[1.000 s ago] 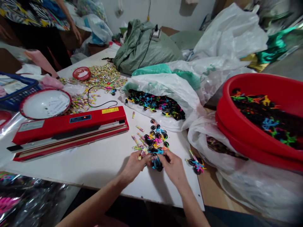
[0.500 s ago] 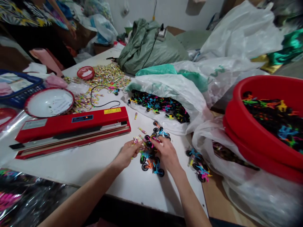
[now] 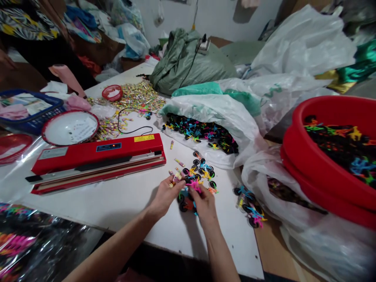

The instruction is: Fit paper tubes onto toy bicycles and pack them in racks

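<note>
Near the table's front, my left hand [image 3: 166, 194] has its fingers closed around small yellow-and-pink wrapped pieces [image 3: 177, 176]. My right hand [image 3: 204, 201] pinches a pink toy bicycle [image 3: 194, 185] close to the left fingertips. Small plastic bicycles [image 3: 202, 168] in several colours lie just beyond the hands, and others [image 3: 185, 203] are partly hidden beneath them. A few wrapped pieces [image 3: 179, 162] rest loose on the white table [image 3: 123, 213]. To the right, a small cluster of bicycles [image 3: 249, 205] lies by the table edge with a wrapped piece among it.
A red sealing machine [image 3: 100, 156] lies left, before a white bowl [image 3: 70, 127] and a heap of wrapped pieces [image 3: 138, 96]. An open white bag [image 3: 243, 137] holds bicycles; a red tub [image 3: 289, 137] stands right. A person [image 3: 29, 31] is at the back left.
My right hand has drawn nearer to my left, with a pink bicycle now between its fingers. More bicycles show beyond the hands. The whole view has shifted slightly.
</note>
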